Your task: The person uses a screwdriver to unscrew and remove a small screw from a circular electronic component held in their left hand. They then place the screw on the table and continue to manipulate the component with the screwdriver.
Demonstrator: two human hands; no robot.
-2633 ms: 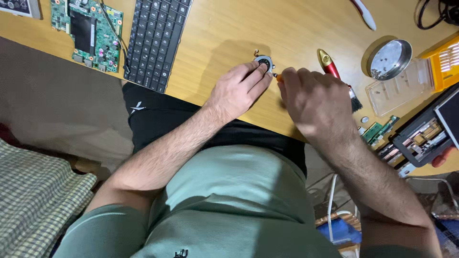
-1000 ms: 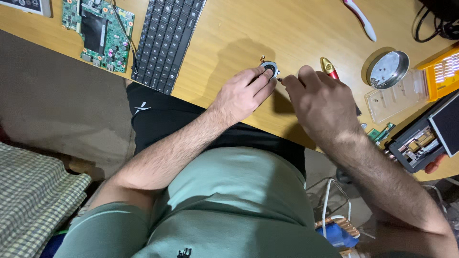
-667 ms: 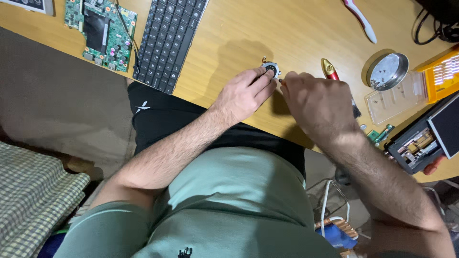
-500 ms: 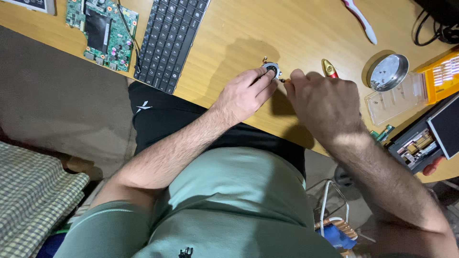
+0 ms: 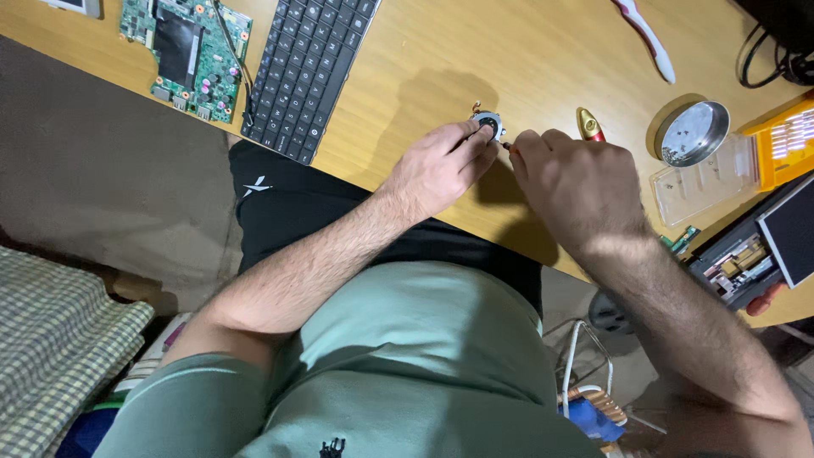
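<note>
Pinching a small round fan (image 5: 489, 125) between its fingertips, the left hand (image 5: 437, 167) steadies it on the wooden desk (image 5: 441, 51). The right hand (image 5: 575, 187) is closed around a red-handled screwdriver (image 5: 590, 125), its tip just beside the fan. A black keyboard (image 5: 310, 68) and a green circuit board (image 5: 185, 53) lie well apart, a round metal dish (image 5: 694, 133) near the right hand.

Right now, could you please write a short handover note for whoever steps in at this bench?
Left hand pinches a small round part against the wooden table.
Right hand grips a red-handled screwdriver, tip at the part.
Keyboard and green circuit board lie aside on the left; round metal dish sits right.
Whether any screw is out cannot be told.
</note>
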